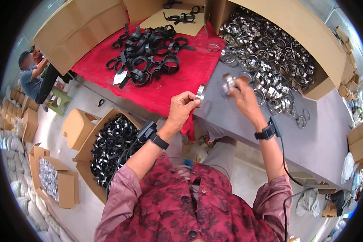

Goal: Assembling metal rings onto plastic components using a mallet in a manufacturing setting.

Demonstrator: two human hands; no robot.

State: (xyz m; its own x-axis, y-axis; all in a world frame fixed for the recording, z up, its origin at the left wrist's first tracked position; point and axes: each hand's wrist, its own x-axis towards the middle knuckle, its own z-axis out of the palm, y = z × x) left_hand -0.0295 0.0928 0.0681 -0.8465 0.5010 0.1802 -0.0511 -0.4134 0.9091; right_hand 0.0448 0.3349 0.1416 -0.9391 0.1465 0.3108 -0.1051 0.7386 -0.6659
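Between thumb and fingers, my left hand [180,109] pinches a shiny metal ring band [200,92], held upright near the edge of the red cloth [201,60]. My right hand [245,98], smeared by motion, grips more metal ring bands [228,83] above the grey tabletop [306,147]; how many it holds cannot be made out. Just beyond that hand spreads a large heap of loose metal rings [270,54], spilling from an open cardboard box. Farther left, a pile of black ring clamps with straight tails [149,50] lies on the red cloth.
Cardboard walls [82,32] border the far side. A white paper slip [119,77] lies by the black clamps. Below left stands a cardboard box [81,161] of black clamps beside a tan plastic stool [78,128]. Cables hang from both wrist straps. Another person [33,82] is at far left.
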